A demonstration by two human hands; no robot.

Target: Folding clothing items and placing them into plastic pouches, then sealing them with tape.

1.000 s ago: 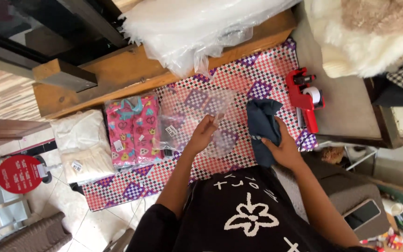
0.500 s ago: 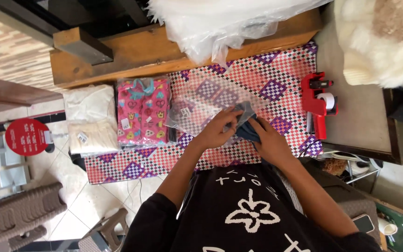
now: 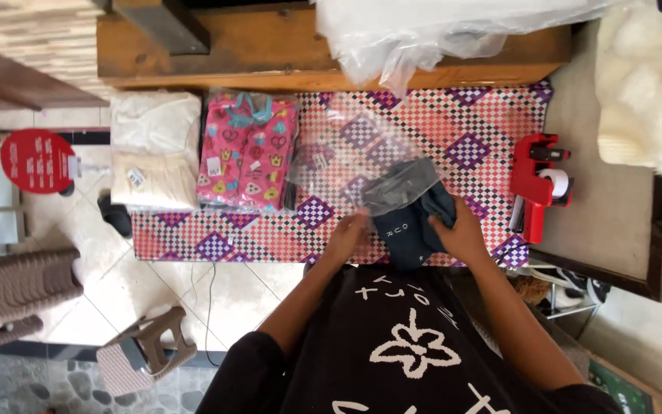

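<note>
While the right hand (image 3: 465,234) pinches the folded dark garment (image 3: 410,226) at the checkered mat's (image 3: 492,115) near edge, the left hand (image 3: 349,234) grips the clear bag's (image 3: 358,153) mouth. Bare mat lies beyond, a red tape dispenser (image 3: 539,184) just right.

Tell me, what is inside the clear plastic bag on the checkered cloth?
A folded dark blue garment is partly inside the clear plastic bag; its far end shows dimly through the plastic.
</note>
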